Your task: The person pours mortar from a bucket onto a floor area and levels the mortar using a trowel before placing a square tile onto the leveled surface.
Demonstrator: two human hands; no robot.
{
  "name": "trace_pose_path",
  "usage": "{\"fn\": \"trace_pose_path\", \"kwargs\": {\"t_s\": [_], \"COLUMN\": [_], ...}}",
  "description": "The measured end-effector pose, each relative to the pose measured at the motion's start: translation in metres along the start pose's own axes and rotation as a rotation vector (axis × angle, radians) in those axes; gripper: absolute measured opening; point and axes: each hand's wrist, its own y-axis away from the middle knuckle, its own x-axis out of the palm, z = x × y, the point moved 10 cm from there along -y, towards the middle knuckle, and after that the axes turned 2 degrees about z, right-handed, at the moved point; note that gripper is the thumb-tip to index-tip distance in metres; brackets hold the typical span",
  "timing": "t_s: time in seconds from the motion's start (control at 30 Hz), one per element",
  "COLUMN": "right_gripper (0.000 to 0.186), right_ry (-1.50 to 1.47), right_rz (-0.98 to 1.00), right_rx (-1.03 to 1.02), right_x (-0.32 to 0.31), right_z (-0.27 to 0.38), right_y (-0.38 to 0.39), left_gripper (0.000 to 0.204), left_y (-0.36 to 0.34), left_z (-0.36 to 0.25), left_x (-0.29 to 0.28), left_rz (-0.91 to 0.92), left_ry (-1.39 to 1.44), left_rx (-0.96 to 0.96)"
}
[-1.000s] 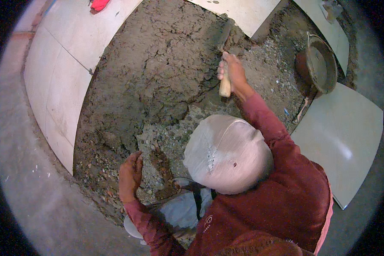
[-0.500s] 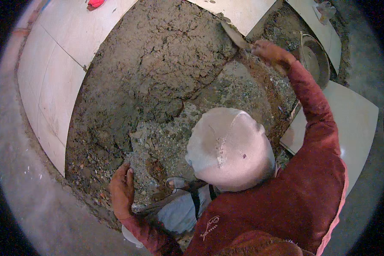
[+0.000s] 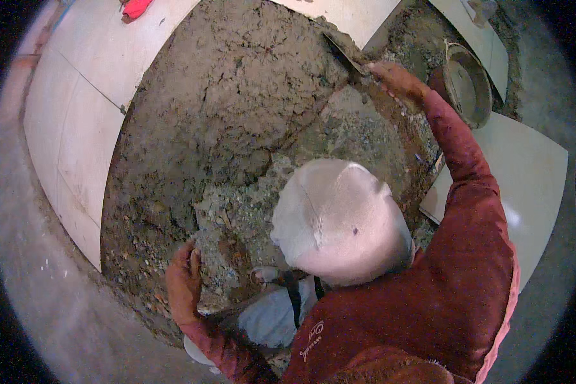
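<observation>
My left hand and my right hand are out of view. A co-worker (image 3: 422, 301) in a maroon top, white cap (image 3: 336, 217) and pale trousers crouches below me, seen from above and behind. The co-worker's right hand (image 3: 397, 80) grips a trowel (image 3: 344, 50), its muddy blade on rough wet mortar (image 3: 224, 89) near the corner of a pale tile (image 3: 339, 13). Their left hand (image 3: 182, 278) is low on the left, fingers slightly curled over gravelly ground (image 3: 227, 217), holding nothing that I can make out.
Large pale tiles (image 3: 67, 153) border the mortar on the left. A muddy bucket (image 3: 473, 86) stands at the right, above a loose glossy tile (image 3: 531, 179). A red object (image 3: 136, 8) lies on the upper left tiles. Grey concrete floor (image 3: 32, 275) runs round the edges.
The co-worker's right hand has moved right and slightly up with the trowel, whose blade now slants toward the upper left. Their left hand has shifted a little left and down.
</observation>
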Motion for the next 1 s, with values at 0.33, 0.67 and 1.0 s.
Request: {"fn": "trace_pose_path", "kwargs": {"t_s": [0.33,0.67,1.0], "right_gripper": [0.06,0.051,0.053], "right_ry": [0.291,0.133,-0.047], "right_rz": [0.046,0.123,-0.198], "right_rx": [-0.127,-0.083,0.005], "right_x": [-0.015,-0.016,-0.048], "right_z": [0.021,0.021,0.0], "right_y": [-0.024,-0.002,0.046], "left_gripper": [0.029,0.029,0.03], "left_y": [0.001,-0.008,-0.006], "left_z": [0.016,0.02,0.001], "left_x": [0.021,0.029,0.015], "left_rz": [0.082,0.1,0.06], "left_ry": [0.043,-0.012,-0.051], "left_rx": [-0.039,0.005,0.014]}}
